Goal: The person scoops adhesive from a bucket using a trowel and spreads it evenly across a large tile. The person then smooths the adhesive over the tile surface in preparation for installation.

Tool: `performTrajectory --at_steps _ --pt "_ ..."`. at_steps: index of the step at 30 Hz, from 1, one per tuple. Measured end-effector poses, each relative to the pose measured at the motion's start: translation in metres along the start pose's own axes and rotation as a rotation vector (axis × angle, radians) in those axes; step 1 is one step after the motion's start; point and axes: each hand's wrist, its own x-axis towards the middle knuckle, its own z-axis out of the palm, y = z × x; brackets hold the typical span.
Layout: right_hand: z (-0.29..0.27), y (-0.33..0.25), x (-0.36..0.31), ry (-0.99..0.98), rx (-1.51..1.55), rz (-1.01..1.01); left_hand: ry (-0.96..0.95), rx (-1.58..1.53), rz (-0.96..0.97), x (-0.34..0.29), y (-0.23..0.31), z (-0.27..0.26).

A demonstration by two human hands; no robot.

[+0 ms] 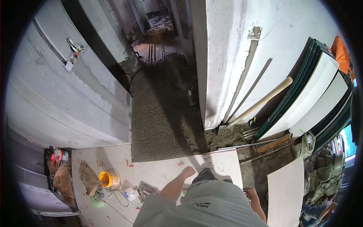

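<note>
The left hand [188,172] hung closed in a loose fist above the laid white floor tiles [159,170], holding nothing, near their edge by the grey mortar bed [162,113]. The right hand [251,193] was mostly hidden behind the body, so its grip could not be told. An orange bucket [106,178] stood further left on the tiles, and white and green sheets [314,98] leaned against the wall beside a long wooden handle [261,102].

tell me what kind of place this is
Most likely an indoor tiling site under construction: a bed of raked grey-brown mortar between bare cement walls, pale square floor tiles already laid with red spacers, and large white tiles stacked leaning against the wall.
</note>
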Motion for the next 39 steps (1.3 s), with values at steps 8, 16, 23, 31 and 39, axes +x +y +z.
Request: performTrajectory --at_steps 8,16,23,31,39 --pt "0.005 -0.02 -0.031 -0.038 -0.155 -0.045 0.157 -0.06 -0.003 0.017 -0.018 0.037" --pt "0.01 -0.028 -0.037 -0.019 -0.118 0.034 0.199 0.1 0.104 0.016 -0.022 0.039" --pt "0.013 -0.015 -0.019 0.018 -0.035 -0.032 0.159 -0.049 -0.005 0.005 -0.03 0.042" --pt "0.004 0.014 0.01 0.163 0.124 -0.076 0.11 -0.116 -0.019 0.009 -0.017 0.029" --pt "0.002 0.018 0.005 0.182 -0.073 -0.032 0.026 -0.146 -0.033 0.006 -0.011 0.02"
